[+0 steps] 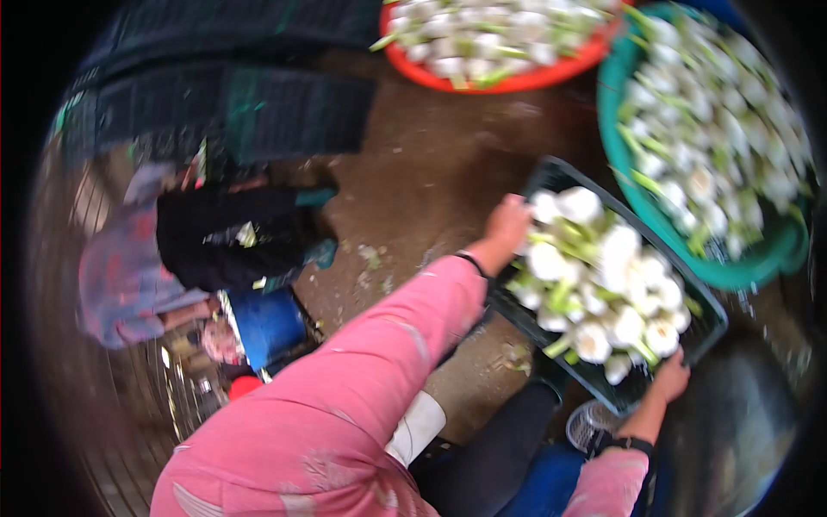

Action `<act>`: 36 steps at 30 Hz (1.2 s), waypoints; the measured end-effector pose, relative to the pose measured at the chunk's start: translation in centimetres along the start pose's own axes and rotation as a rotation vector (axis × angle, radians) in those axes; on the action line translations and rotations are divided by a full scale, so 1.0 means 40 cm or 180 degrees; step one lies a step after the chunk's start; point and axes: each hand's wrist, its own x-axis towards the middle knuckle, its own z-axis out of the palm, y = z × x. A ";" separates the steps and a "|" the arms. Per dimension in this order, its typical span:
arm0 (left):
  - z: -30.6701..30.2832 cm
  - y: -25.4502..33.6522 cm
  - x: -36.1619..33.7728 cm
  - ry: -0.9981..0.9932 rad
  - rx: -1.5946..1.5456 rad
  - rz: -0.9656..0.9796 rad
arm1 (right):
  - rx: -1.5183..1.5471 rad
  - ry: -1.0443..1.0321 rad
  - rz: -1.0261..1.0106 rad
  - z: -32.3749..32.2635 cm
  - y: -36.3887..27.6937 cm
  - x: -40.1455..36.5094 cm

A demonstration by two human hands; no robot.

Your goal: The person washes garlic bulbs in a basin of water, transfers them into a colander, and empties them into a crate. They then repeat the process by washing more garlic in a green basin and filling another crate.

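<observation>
A dark plastic crate (708,320) is filled with white garlic bulbs (627,326) that have short green stems. My left hand (508,226) grips the crate's far-left rim, its fingers partly hidden by the bulbs and edge. At the near-right end, my right hand (670,376) is closed on the rim. The crate is held in front of me, beside a green tub (613,129) heaped with more bulbs.
A red basin (568,71) of bulbs stands at the top. Dark stacked crates (293,112) are at upper left. Another person (224,237) sits at left near a blue bucket (267,326). Scraps litter the wet floor (405,172).
</observation>
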 end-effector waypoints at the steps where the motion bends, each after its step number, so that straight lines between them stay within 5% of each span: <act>1: -0.009 0.013 -0.004 -0.0084 0.0193 -0.0067 | -0.0412 0.0182 -0.0685 0.027 0.046 0.022; 3: -0.017 0.008 -0.011 0.0107 0.0035 -0.0053 | 0.1218 -0.0569 0.0092 -0.004 0.014 -0.009; 6: -0.095 -0.025 -0.015 -0.0050 -0.0429 -0.0315 | 0.0168 -0.0056 0.0004 -0.027 0.029 0.001; 8: -0.168 -0.134 -0.023 0.0045 -0.0787 -0.0217 | 0.0272 -0.0102 -0.0101 -0.109 -0.146 -0.204; 11: -0.370 -0.259 -0.063 0.0462 -0.0876 -0.0387 | -0.0312 -0.0061 -0.0707 -0.143 -0.258 -0.379; 14: -0.603 -0.423 -0.097 0.0505 -0.1180 -0.1372 | 0.0106 -0.0866 -0.1099 -0.107 -0.450 -0.592; 15: -0.608 -0.544 -0.114 0.1239 -0.0973 -0.1319 | -0.0274 -0.0978 -0.1276 -0.063 -0.494 -0.614; 17: -0.740 -0.656 -0.176 0.1086 -0.1186 -0.1711 | 0.0089 -0.1311 -0.2270 0.060 -0.617 -0.689; 22: -0.676 -1.112 -0.322 0.2340 -0.1365 -0.2631 | -0.0667 -0.1748 -0.3929 0.427 -1.001 -0.969; 26: -0.583 -1.208 -0.404 0.3081 -0.1402 -0.3332 | -0.1167 -0.2112 -0.4674 0.686 -1.115 -1.210; 30: -0.529 -1.304 -0.458 0.2581 -0.3021 -0.4105 | -0.2093 -0.2416 -0.5064 0.911 -1.104 -1.326; 32: -0.448 -1.365 -0.501 0.3006 -0.4707 -0.3739 | -0.2353 -0.2578 -0.5262 0.949 -1.080 -1.351; 35: -0.472 -1.313 -0.574 0.1792 -0.5235 -0.4672 | -0.2052 -0.3142 -0.5472 0.903 -1.096 -1.322; 36: -0.473 -1.254 -0.584 0.2096 -0.4325 -0.4741 | -0.1666 -0.2961 -0.5672 0.851 -1.094 -1.285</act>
